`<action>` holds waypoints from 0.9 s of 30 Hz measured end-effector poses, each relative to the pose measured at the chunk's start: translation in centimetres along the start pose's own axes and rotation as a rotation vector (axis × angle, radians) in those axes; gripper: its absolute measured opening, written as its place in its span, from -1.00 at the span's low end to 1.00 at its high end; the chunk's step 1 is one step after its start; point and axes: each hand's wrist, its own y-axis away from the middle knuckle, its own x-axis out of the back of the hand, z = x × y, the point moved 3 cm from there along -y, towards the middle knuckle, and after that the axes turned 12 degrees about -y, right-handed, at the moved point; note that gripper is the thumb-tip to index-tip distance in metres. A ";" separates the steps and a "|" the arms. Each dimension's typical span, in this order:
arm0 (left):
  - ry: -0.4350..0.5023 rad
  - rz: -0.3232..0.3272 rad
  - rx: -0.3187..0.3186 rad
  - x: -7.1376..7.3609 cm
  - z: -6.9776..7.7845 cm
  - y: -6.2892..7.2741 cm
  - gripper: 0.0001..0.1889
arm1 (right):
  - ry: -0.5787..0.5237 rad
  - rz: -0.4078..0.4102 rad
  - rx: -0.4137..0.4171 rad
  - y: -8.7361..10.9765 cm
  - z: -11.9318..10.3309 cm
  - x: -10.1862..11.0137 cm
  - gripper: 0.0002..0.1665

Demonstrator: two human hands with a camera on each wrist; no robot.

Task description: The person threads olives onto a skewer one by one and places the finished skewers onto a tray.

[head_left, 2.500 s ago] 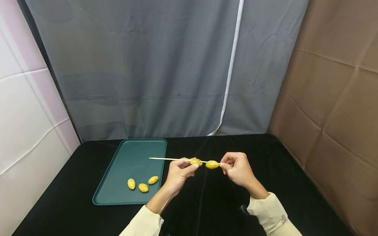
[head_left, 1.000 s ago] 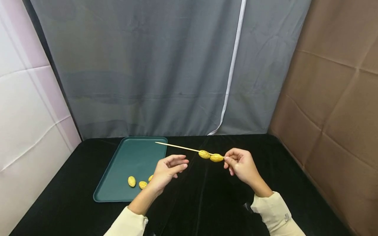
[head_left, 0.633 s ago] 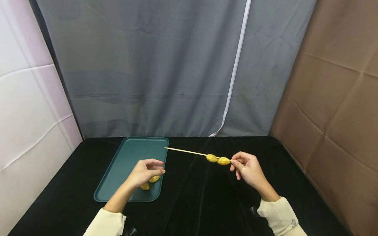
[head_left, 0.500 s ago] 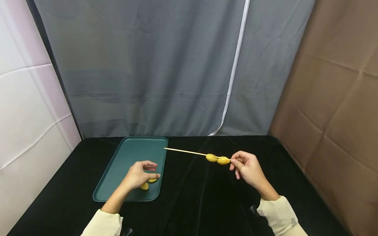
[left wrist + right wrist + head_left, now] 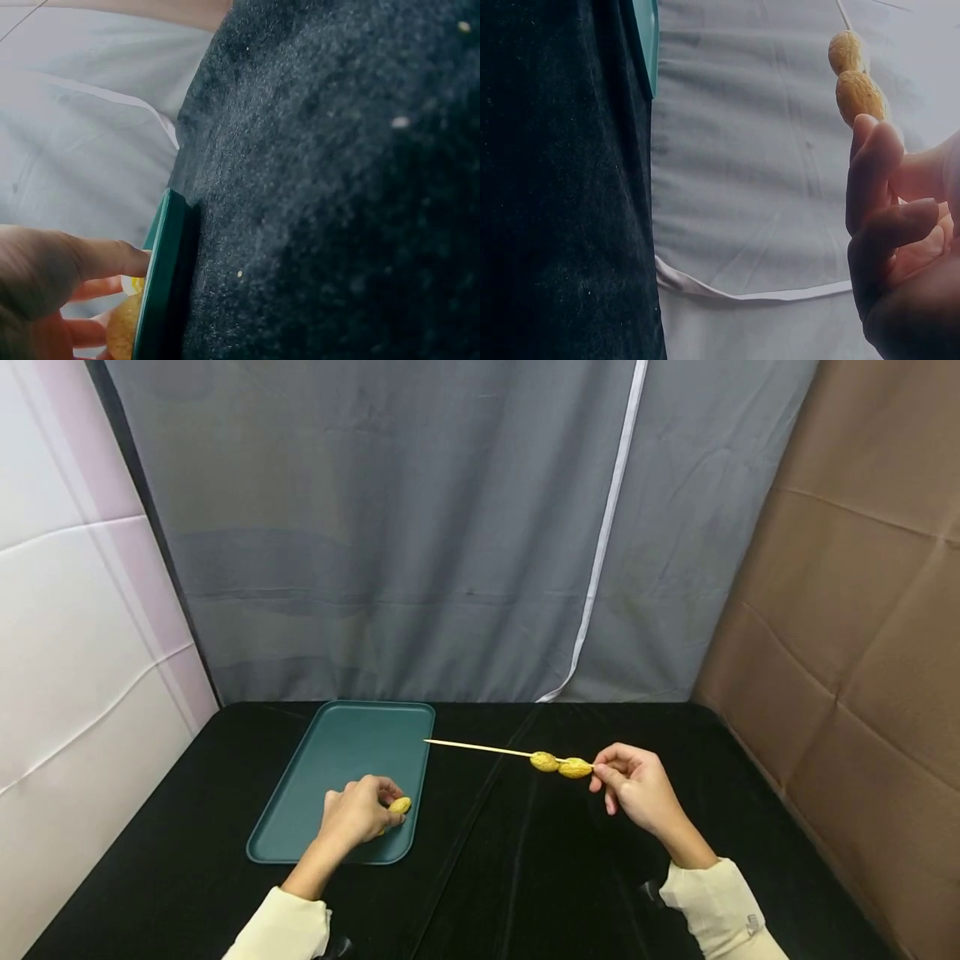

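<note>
In the head view my right hand (image 5: 633, 785) pinches the right end of a thin wooden skewer (image 5: 476, 747). Two yellow, wrinkled oval pieces (image 5: 575, 767) are threaded on it near my fingertips, and its bare pointed end reaches left. Both threaded pieces (image 5: 859, 96) also show in the right wrist view. Over the green tray (image 5: 360, 727), my left hand (image 5: 358, 810) has thumb and fingers around another yellow oval piece (image 5: 400, 805). The left wrist view shows one more yellow piece (image 5: 122, 330) beside the fingers; the hand mostly hides the tray's other pieces in the head view.
A black cloth (image 5: 480, 877) covers the table. Behind it hangs a grey curtain (image 5: 412, 527) with a white strip; a brown cloth wall (image 5: 847, 610) closes the right side and a pale one (image 5: 82, 635) the left.
The left hand let go of the second threaded piece, moved left and down to the tray, and closed around a loose piece. The right hand, still pinching the skewer, shifted slightly right.
</note>
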 end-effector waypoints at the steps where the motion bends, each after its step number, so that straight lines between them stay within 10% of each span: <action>1: 0.010 0.012 0.004 0.1 0.1 0.0 -0.77 | 0.005 0.002 -0.001 0.0 0.0 0.1 -0.90; 14: 0.350 0.237 -0.163 2.9 3.1 0.5 -0.76 | 0.083 0.017 -0.051 0.0 0.2 0.8 -0.93; 27: 0.523 0.254 -0.207 3.6 4.8 1.0 -0.74 | 0.195 0.044 -0.087 0.1 0.3 1.3 -0.90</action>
